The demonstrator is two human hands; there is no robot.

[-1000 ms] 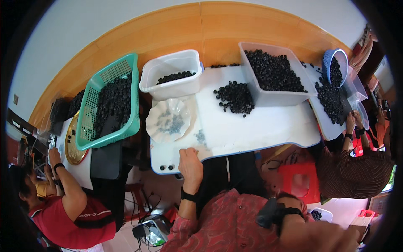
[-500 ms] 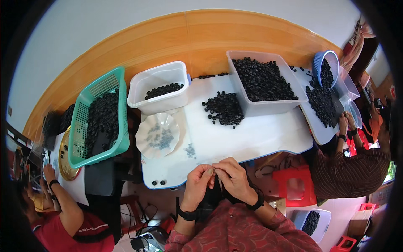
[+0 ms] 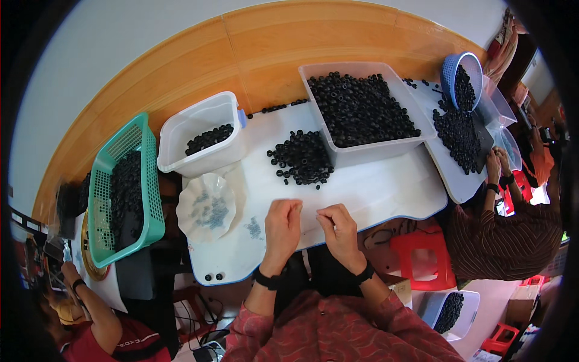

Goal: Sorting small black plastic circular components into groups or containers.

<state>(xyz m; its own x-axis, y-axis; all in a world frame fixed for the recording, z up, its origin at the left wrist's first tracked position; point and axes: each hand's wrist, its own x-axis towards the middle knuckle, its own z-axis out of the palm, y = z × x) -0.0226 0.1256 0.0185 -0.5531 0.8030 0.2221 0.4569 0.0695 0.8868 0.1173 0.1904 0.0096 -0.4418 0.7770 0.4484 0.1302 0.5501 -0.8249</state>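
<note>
Above the near edge of the white table (image 3: 386,190), my left hand (image 3: 282,232) has its fingers and thumb pressed together. My right hand (image 3: 341,235) pinches thumb to forefinger a short way to the right, apart from the left. Whatever either hand may hold is too small to make out. Beyond them lies a loose pile of small black rings (image 3: 306,158). To the left a wavy-rimmed white plate (image 3: 188,229) carries tiny translucent pieces (image 3: 212,211). More such bits (image 3: 253,228) lie on the table beside it. Two black rings (image 3: 213,277) sit at the near left corner.
A clear bin (image 3: 368,154) full of black rings stands behind the pile. Farther left are a white tub (image 3: 202,164) and a green basket (image 3: 152,226), both with black parts. Co-workers sit on either side. A red stool (image 3: 403,244) stands right, below table height.
My hands, together before, are now apart and farther forward over the table's near edge. The whole view has shifted a little.
</note>
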